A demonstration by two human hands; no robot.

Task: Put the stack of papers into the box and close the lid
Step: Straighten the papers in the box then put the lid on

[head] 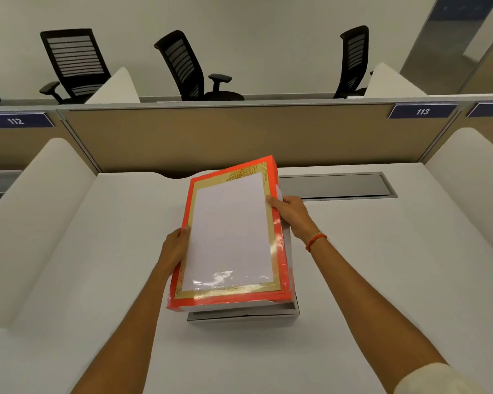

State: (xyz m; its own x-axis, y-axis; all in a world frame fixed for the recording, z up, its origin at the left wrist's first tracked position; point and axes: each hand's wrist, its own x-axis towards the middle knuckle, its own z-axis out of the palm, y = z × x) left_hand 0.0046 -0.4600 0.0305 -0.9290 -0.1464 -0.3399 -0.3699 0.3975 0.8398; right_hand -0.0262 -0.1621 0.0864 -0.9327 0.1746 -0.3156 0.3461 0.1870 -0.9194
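Observation:
A flat lid (234, 231), orange-red with a gold border and a white middle panel, is held tilted above the box. My left hand (175, 247) grips its left edge and my right hand (292, 216) grips its right edge, with an orange band on that wrist. Under the lid's near end, the grey-white box (245, 313) rests on the white desk (97, 251); only its front rim shows. The stack of papers is hidden beneath the lid; I cannot tell whether it lies inside the box.
A grey cable tray (336, 185) is recessed in the desk behind my right hand. A tan partition (211, 137) closes the back, white side dividers (34, 209) flank the desk, and black office chairs (188, 66) stand beyond.

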